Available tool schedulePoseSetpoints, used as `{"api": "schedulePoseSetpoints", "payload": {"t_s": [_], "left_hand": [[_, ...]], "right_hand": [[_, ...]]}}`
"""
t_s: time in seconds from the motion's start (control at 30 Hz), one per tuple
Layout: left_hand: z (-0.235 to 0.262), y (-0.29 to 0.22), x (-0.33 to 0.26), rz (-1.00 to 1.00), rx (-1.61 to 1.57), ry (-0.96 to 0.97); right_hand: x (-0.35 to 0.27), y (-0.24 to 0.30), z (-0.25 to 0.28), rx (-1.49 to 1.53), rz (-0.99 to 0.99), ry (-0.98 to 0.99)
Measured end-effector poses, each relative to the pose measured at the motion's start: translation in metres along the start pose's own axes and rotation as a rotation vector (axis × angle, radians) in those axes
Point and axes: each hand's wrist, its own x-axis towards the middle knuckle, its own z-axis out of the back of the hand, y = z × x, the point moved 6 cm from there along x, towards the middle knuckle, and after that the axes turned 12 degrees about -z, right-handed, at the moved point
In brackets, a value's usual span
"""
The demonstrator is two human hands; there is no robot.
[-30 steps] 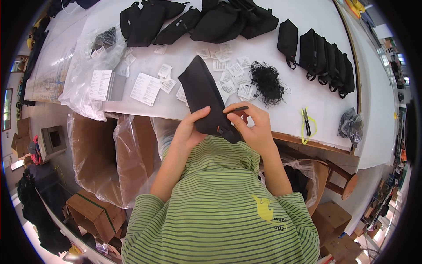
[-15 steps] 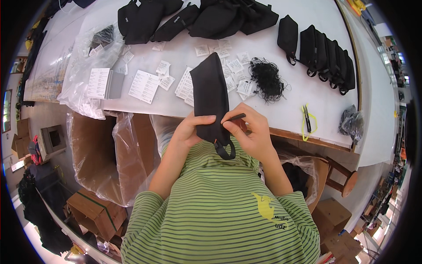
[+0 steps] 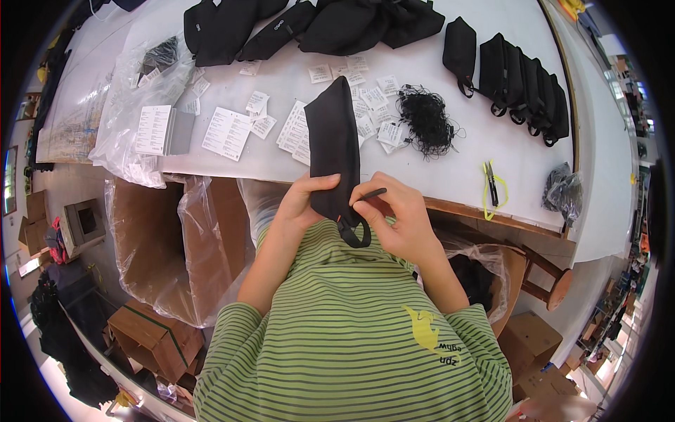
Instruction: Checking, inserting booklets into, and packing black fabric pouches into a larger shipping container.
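Note:
A slim black fabric pouch (image 3: 330, 133) stands upright in front of me, with a loop of black strap (image 3: 357, 238) at its lower end. My left hand (image 3: 306, 200) grips its lower left side, thumb across the front. At the pouch's lower right edge, my right hand (image 3: 395, 214) is closed in a pinch on a short black strip (image 3: 374, 193), whose end sticks out past the fingers. Whether that strip is joined to the pouch cannot be made out. A small orange-red bit (image 3: 339, 219) shows just above the loop.
On the white table (image 3: 274, 84) lie paper tags (image 3: 377, 98), cards (image 3: 226, 133), a tangle of black cords (image 3: 426, 119) and yellow-handled snips (image 3: 491, 186). Several black pouches (image 3: 503, 74) line the right; more (image 3: 344, 28) lie at the back. Plastic-lined cardboard boxes (image 3: 151, 246) stand below the table edge.
The pouch has shifted slightly up and left with both hands. The black strip now points more upward from my right hand. My view has moved a little.

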Motion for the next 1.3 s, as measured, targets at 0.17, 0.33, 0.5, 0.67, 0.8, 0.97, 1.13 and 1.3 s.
{"api": "schedulePoseSetpoints", "payload": {"t_s": [0.17, 0.33, 0.5, 0.67, 0.8, 0.97, 1.13, 1.3], "left_hand": [[-0.006, 0.004, 0.001, 0.022, 0.135, 0.014], [-0.022, -0.001, -0.004, 0.084, 0.262, 0.106], [-0.026, 0.012, -0.013, 0.171, 0.395, 0.198], [-0.02, 0.011, -0.013, 0.169, 0.208, 0.154], [-0.013, 0.005, -0.008, 0.068, 0.14, 0.088], [-0.042, -0.012, -0.016, -0.174, 0.381, -0.176], [-0.002, -0.007, -0.001, -0.039, 0.031, -0.097], [-0.036, -0.023, -0.019, -0.286, 0.497, -0.298]], "right_hand": [[0.006, 0.0, 0.007, -0.052, 0.072, -0.087], [0.022, 0.01, 0.025, -0.149, 0.125, -0.224], [0.034, 0.009, 0.061, -0.158, 0.179, -0.558], [0.035, 0.008, 0.06, -0.068, 0.189, -0.573], [0.027, 0.008, 0.036, -0.057, 0.106, -0.386], [0.013, 0.009, 0.002, 0.001, -0.009, -0.129], [0.006, 0.014, -0.011, -0.025, 0.048, -0.042], [0.006, 0.013, -0.011, -0.065, 0.062, -0.018]]}}
